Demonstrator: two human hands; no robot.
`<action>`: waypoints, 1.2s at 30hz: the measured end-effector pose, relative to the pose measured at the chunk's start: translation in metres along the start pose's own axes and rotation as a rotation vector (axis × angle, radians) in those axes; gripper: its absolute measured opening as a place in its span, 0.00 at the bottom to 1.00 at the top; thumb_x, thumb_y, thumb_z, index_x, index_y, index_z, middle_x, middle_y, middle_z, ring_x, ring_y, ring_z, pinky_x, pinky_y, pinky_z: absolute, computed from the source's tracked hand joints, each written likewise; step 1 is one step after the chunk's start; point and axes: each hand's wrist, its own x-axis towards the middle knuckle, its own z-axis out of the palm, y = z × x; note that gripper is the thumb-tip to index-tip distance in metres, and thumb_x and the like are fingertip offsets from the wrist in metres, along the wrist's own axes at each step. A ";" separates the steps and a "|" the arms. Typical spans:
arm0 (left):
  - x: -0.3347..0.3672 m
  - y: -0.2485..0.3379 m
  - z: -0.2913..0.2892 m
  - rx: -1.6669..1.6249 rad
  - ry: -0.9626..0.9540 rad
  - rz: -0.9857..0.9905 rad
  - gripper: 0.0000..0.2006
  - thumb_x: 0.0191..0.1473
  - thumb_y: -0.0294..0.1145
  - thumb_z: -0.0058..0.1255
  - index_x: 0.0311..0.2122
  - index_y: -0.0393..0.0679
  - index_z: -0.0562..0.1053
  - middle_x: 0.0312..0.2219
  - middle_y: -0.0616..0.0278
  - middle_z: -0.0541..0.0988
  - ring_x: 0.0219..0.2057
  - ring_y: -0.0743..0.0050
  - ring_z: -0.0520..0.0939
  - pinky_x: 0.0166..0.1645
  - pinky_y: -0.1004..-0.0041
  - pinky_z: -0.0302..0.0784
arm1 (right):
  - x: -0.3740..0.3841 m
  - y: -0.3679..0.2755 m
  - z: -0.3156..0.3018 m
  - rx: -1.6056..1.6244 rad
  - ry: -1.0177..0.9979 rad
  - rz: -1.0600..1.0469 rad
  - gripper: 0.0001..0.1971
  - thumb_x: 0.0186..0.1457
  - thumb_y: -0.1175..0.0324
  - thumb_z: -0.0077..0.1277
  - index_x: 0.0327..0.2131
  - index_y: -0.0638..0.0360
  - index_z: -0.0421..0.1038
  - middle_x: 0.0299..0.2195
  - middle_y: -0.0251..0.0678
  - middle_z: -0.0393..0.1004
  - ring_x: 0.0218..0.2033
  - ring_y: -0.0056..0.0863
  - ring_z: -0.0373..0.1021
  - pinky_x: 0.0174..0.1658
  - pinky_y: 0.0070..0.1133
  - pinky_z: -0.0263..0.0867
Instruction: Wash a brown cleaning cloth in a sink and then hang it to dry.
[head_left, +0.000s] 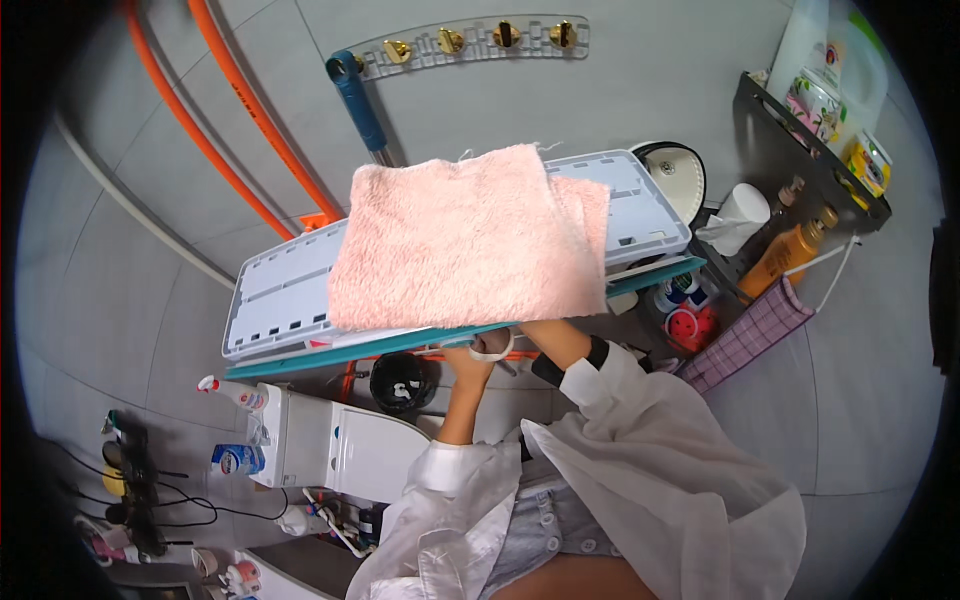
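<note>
A folded pink towel [460,240] lies on top of a pale blue-grey slotted plastic shelf [640,205]. Along the shelf's near side runs a teal edge [290,362]. Below that edge is my left hand [468,366], right beside a small greyish-brown round thing with a pale rim [492,344], whose kind I cannot make out. My right hand [545,335] reaches under the teal edge just to the right of it. The edge and the shelf hide the fingers of both hands, so what they grip does not show.
A white toilet [370,450] stands at lower left, with a spray bottle [235,392] on its tank. Near it is a black bin [400,383]. Gold hooks [451,40] line the wall above. A dark wall rack [815,150] with bottles hangs at right, above a plaid bag [750,335].
</note>
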 end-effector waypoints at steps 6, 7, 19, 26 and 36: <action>-0.038 -0.076 -0.003 0.147 -0.059 0.125 0.25 0.52 0.52 0.43 0.39 0.34 0.71 0.37 0.44 0.75 0.39 0.48 0.76 0.43 0.57 0.67 | 0.005 0.036 0.010 -0.020 0.275 -0.194 0.26 0.39 0.62 0.64 0.41 0.64 0.66 0.40 0.39 0.69 0.41 0.29 0.65 0.45 0.24 0.60; -0.039 -0.077 -0.003 0.249 -0.132 0.203 0.25 0.52 0.50 0.44 0.41 0.35 0.70 0.39 0.45 0.74 0.41 0.50 0.75 0.45 0.58 0.66 | -0.001 0.045 0.010 -0.041 0.355 -0.232 0.26 0.40 0.62 0.63 0.41 0.64 0.66 0.40 0.39 0.69 0.41 0.29 0.65 0.45 0.24 0.60; -0.066 -0.119 -0.017 0.163 -0.105 0.233 0.25 0.48 0.30 0.52 0.52 0.36 0.60 0.47 0.49 0.69 0.48 0.57 0.70 0.54 0.66 0.61 | -0.026 0.191 0.032 -0.323 1.044 -0.540 0.22 0.42 0.63 0.61 0.40 0.64 0.66 0.38 0.38 0.69 0.39 0.28 0.65 0.44 0.24 0.60; -0.008 -0.009 -0.030 0.087 0.054 0.073 0.23 0.44 0.24 0.55 0.47 0.33 0.63 0.43 0.49 0.71 0.44 0.58 0.72 0.53 0.67 0.62 | -0.051 0.076 0.059 -0.103 1.185 -0.542 0.16 0.49 0.64 0.55 0.38 0.64 0.67 0.34 0.35 0.69 0.38 0.25 0.65 0.43 0.22 0.60; 0.044 0.042 -0.020 -0.119 -0.021 -0.166 0.11 0.47 0.28 0.57 0.19 0.39 0.68 0.13 0.69 0.69 0.13 0.86 0.66 0.18 0.81 0.58 | -0.072 0.102 0.011 0.627 0.755 -0.036 0.24 0.61 0.53 0.36 0.51 0.64 0.59 0.49 0.33 0.62 0.49 0.19 0.58 0.52 0.17 0.53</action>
